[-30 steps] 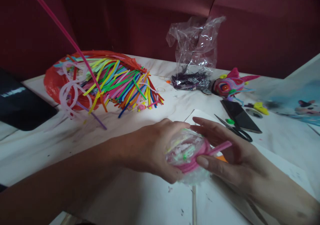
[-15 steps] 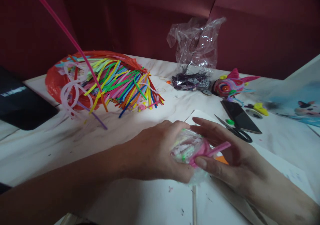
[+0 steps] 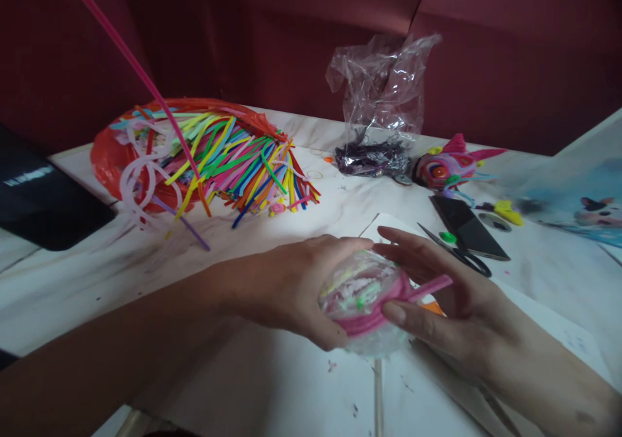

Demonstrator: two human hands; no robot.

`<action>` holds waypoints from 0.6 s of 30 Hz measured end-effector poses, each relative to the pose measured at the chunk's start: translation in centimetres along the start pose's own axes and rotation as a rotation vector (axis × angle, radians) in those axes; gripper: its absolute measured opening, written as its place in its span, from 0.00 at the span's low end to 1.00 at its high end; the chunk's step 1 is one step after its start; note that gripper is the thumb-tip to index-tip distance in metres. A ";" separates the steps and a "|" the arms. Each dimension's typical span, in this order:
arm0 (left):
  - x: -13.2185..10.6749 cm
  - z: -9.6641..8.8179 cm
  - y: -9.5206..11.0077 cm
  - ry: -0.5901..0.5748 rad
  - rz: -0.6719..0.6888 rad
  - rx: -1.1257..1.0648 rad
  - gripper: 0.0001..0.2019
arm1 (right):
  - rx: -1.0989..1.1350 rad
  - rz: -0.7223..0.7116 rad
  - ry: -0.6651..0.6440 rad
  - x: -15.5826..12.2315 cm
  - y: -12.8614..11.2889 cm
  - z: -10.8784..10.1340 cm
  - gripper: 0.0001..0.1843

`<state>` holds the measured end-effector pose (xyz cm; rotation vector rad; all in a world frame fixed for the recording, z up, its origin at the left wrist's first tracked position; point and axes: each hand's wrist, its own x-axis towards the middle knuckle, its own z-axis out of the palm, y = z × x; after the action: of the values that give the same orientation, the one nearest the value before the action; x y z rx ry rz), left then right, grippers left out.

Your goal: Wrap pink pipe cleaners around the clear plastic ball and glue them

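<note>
Between my hands is a round bundle wrapped in clear plastic (image 3: pixel 357 288), with white, green and yellow bits showing through. A pink pipe cleaner (image 3: pixel 364 320) runs in several strands around its lower side, one end sticking out to the right. My left hand (image 3: pixel 311 288) is closed round the bundle's left side, thumb below and fingers over the top. My right hand (image 3: pixel 447 307) is closed on the right side, its thumb pressing the pink strands against the bundle. The right fingertips behind the bundle are partly hidden.
A red plastic bag (image 3: pixel 104 165) of colourful pipe cleaners (image 3: pixel 247 171) lies back left. Behind stands a clear bag (image 3: pixel 381 100) with dark contents. To the right are a pink fish-like figure (image 3: pixel 444 168), a phone (image 3: pixel 469 226), black scissors (image 3: pixel 461 254) and a tape roll (image 3: pixel 494 222).
My left hand has shifted slightly left, its thumb drawn back along the bundle. More of the pink strands and plastic now shows. My right thumb keeps its place on the pink pipe cleaner.
</note>
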<state>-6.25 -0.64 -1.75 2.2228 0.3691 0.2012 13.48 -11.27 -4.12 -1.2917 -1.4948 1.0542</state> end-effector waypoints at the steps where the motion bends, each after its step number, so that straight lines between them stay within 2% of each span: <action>1: 0.0 0.0 0.2 0.000 -0.005 -0.002 0.40 | 0.001 -0.007 -0.005 0.0 0.0 0.0 0.45; 4: 0.1 -0.1 0.6 -0.001 -0.037 0.010 0.35 | -0.001 -0.030 -0.019 0.0 0.1 -0.1 0.42; 9: 0.1 0.2 0.9 0.040 -0.096 0.022 0.39 | -0.010 -0.005 0.011 -0.1 0.2 0.1 0.44; 18: 0.0 1.0 1.6 0.106 -0.190 0.011 0.36 | -0.004 -0.052 -0.003 -0.2 -0.2 0.4 0.37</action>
<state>-5.65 -2.31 -1.11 2.1775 0.6370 0.2156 13.12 -11.50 -4.06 -1.2478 -1.5260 1.0203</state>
